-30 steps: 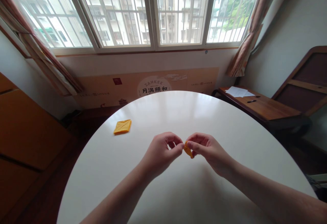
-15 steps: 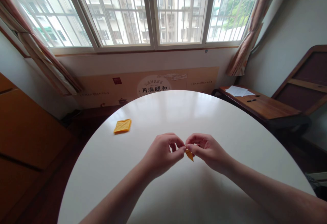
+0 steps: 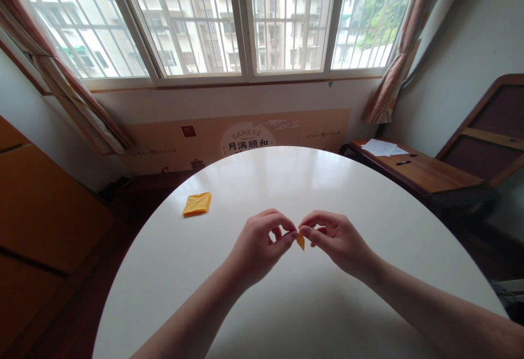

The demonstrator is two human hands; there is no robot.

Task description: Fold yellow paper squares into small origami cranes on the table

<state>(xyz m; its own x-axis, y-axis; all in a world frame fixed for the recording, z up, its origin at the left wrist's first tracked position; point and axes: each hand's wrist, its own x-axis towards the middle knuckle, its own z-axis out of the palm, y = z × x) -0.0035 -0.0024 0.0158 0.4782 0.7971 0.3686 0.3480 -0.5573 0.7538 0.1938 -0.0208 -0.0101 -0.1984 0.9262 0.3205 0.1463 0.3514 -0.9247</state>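
Observation:
Between my fingertips is a small piece of folded yellow paper, its pointed end hanging down toward me. My left hand pinches it from the left with thumb and forefinger. From the right, my right hand grips it the same way, the thumb on the near side. The fingertips of both hands almost meet and cover the upper part of the paper. Both hands are held over the white round table.
A flat folded yellow packet lies at the table's left side. Beyond the right edge stands a wooden chair with white papers and a small dark object on it. A printed cardboard panel leans below the window.
My two hands have risen slightly, and the right one has turned a little. The yellow paper's tip now points more straight down and less of it shows.

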